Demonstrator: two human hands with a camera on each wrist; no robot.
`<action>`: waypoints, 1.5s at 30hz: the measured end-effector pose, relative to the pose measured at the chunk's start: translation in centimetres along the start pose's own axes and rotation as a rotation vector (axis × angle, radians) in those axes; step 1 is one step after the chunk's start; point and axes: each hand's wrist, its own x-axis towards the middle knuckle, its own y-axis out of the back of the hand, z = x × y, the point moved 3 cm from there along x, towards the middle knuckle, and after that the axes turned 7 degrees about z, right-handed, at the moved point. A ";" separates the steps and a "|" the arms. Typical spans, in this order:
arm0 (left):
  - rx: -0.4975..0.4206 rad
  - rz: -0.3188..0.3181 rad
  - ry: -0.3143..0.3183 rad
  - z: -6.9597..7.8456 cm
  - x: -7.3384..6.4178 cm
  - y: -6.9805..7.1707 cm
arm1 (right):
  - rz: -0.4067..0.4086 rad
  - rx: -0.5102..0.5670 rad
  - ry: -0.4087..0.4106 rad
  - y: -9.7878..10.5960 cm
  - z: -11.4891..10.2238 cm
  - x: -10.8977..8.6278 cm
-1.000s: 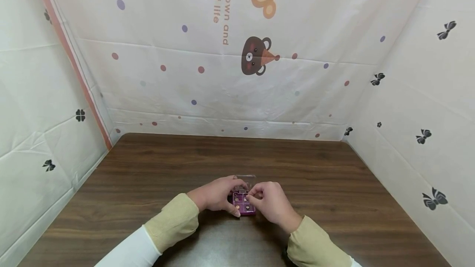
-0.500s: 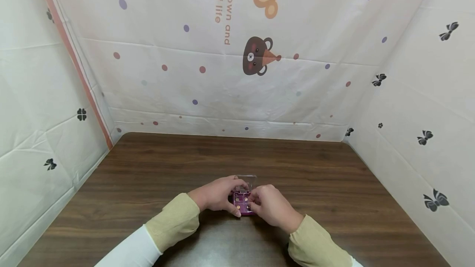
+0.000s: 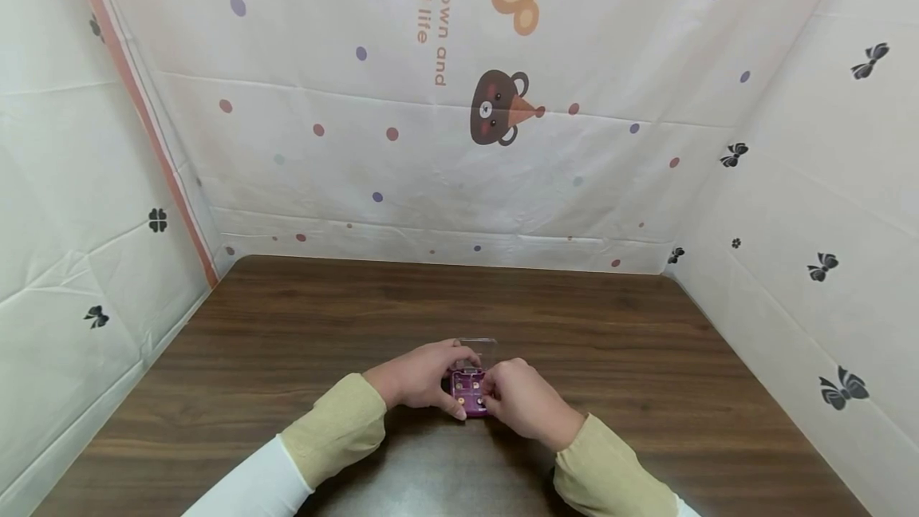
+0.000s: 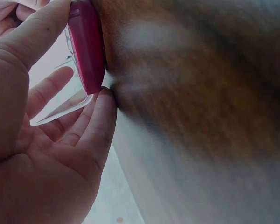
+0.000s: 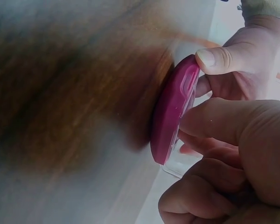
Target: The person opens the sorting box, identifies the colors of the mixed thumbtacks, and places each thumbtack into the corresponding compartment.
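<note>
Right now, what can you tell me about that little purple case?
The small case is glossy magenta, apparently plastic, with rounded corners. It rests open side up on the wood-look table, its clear lid raised at the far side. Tiny pieces inside are too small to identify. The left hand grips its edges; the right hand reaches over its right side.

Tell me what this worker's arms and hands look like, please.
They belong to a person: the left hand and right hand are bare, without gloves. The white sleeves meet loose, tan cuffs near the wrists. The cuffs look plain, with no visible pattern.
</note>
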 end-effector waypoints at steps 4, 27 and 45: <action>-0.001 0.001 0.000 -0.1 0.0 0.0 | 0.002 -0.016 0.010 0.1 -0.1 0.1; -0.007 -0.020 0.042 -0.1 -0.1 0.0 | -0.023 0.051 -0.070 0.7 0.8 0.2; -0.003 -0.020 0.048 0.2 -0.2 0.2 | -0.023 -0.061 -0.105 4.1 6.7 -2.0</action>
